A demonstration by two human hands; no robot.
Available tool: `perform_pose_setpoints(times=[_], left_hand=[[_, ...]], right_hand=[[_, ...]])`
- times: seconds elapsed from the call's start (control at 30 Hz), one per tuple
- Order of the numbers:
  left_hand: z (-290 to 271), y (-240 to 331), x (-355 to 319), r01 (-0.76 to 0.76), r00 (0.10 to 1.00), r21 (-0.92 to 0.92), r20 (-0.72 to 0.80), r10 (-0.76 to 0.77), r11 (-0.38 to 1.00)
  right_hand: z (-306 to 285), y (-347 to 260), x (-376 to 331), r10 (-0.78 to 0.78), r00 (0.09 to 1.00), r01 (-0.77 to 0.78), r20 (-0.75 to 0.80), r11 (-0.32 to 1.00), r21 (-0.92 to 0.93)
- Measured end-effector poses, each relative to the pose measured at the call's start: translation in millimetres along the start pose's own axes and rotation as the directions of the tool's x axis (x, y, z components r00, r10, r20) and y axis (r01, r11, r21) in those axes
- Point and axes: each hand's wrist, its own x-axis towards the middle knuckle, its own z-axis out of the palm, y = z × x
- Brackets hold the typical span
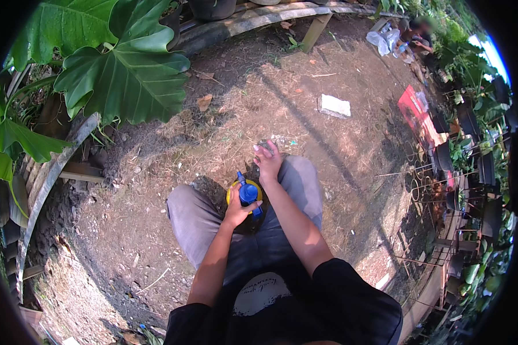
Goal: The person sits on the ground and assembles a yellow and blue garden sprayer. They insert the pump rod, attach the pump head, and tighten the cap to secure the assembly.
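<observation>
Between my knees stands a pump sprayer (248,194) with a blue head and nozzle and a yellow body. My left hand (236,208) is closed round its blue upper part, and the fingers hide some of the yellow. The nozzle points away from me. Farther forward, just right of the sprayer, my right hand (267,161) hovers over the ground beside my right knee. Its fingers are partly bent and apart, and I make out nothing held in them. Grey trousers (193,221) cover my bent legs on either side of the sprayer.
Large green leaves (126,69) hang at the upper left above a curved wooden border (57,172). A white block (334,107) lies on the dirt ahead. A red sheet (417,115) and rows of dark pots (443,158) line the right. Another person (423,40) sits far right by plastic bags (380,40).
</observation>
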Motion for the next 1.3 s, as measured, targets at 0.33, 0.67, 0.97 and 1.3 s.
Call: perform_pose_setpoints(times=[0.33, 0.67, 0.97, 1.3], left_hand=[[0, 4, 0, -0.002, 1.000, 0.008, -0.004, 0.002, 1.000], [-4, 3, 2, 0.102, 0.991, -0.080, 0.094, -0.095, 0.992], [-3, -3, 2, 0.106, 0.991, -0.100, 0.094, -0.096, 0.989], [-4, 1, 2, 0.103, 0.991, -0.087, 0.094, -0.094, 0.991]], right_hand=[[-10, 12, 17, -0.040, 0.988, 0.041, -0.150, 0.999, 0.004], [-5, -33, 36, -0.145, 0.969, 0.188, -0.198, 0.958, 0.218], [-4, -59, 44, -0.074, 0.975, 0.147, -0.210, 0.924, 0.354], [-6, -56, 42, -0.059, 0.979, 0.131, -0.197, 0.918, 0.375]])
